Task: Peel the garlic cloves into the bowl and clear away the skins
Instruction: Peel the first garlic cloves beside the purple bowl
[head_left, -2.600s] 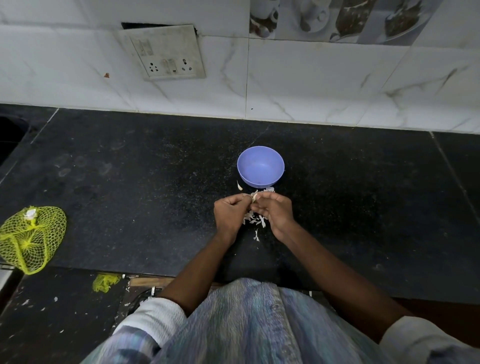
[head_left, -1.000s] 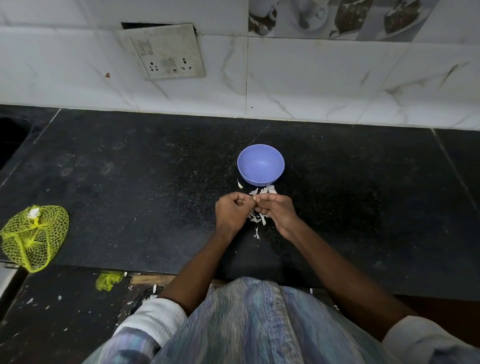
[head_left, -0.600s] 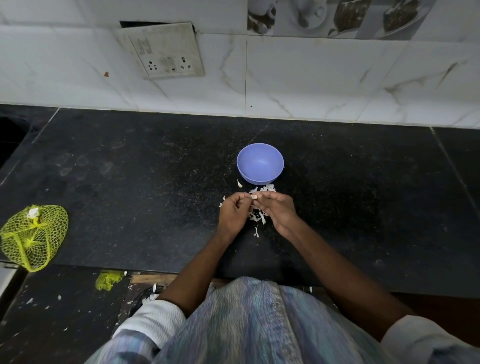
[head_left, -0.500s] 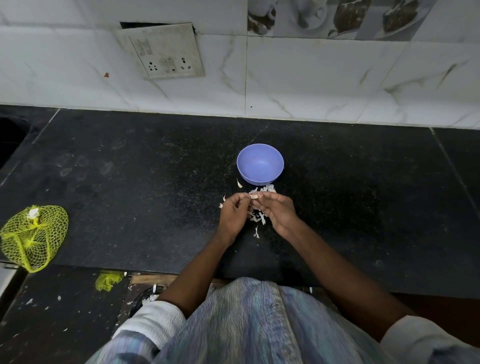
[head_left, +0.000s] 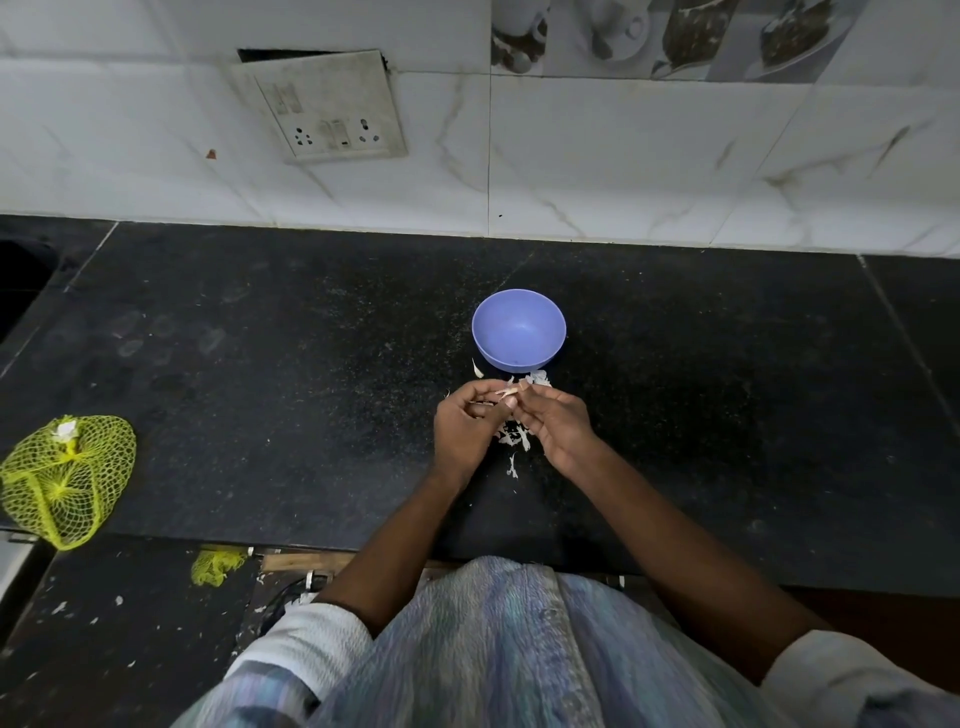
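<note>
Head view. My left hand (head_left: 464, 432): fingers curled, pinching a garlic clove (head_left: 506, 393) at its tips, held above the black surface (head_left: 260, 364) just in front of the bowl (head_left: 518, 329). My right hand (head_left: 556, 423): fingers curled, thumb and forefinger meeting the same clove from the other side; the two hands touch at the fingertips. The clove is small and mostly covered by my fingers.

Bowl: lilac plastic, upright on the surface, just beyond my hands; I cannot tell whether it holds any cloves.

Garlic skins (head_left: 514, 436): pale scraps scattered on the surface under and between my hands, a few more at the bowl's near side.

Yellow mesh bag (head_left: 62, 480): lying at the far left edge of the surface, well apart from the bowl.

Switch plate (head_left: 324, 106): on the white tiled wall behind.
</note>
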